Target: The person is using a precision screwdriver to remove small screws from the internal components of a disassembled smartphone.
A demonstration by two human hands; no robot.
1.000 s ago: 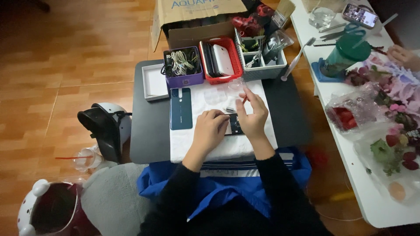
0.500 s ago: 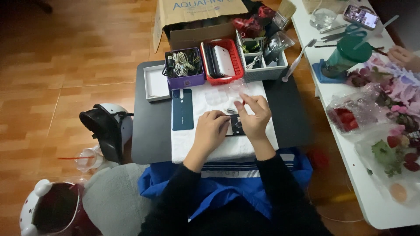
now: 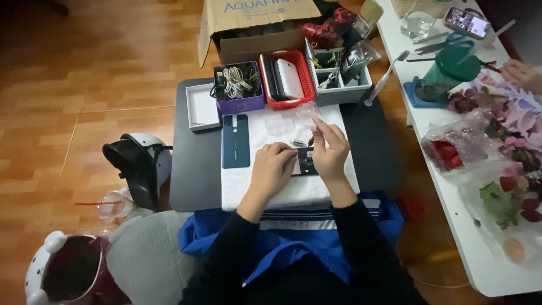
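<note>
Phone teardown: small-part work on the open handset

Hands meet over a dark, opened phone (image 3: 305, 162) lying on the white cloth (image 3: 254, 189) on our low black table (image 3: 372, 152). Our left hand (image 3: 272, 168) lies curled over the phone's left end, fingers pressing it down to the cloth. Our right hand (image 3: 329, 151) sits at the right end with thumb and forefinger drawn together; they seem to pinch something tiny, but we cannot tell what. 1 blue back cover (image 3: 235, 140) lies apart on the cloth's left side, so we judge the case already open and the inner parts now in hand. 1 small grey piece (image 3: 297, 143) rests just above the phone.

Behind the cloth stand 3 bins: a purple box (image 3: 239, 89) of cables, a red basket (image 3: 285, 79), and a grey organiser (image 3: 340, 79).

Next move, as we judge it, calls for a steady left hold, a fine fingertip grip at the right, and a safe spot on the cloth for whatever is loose.
</note>
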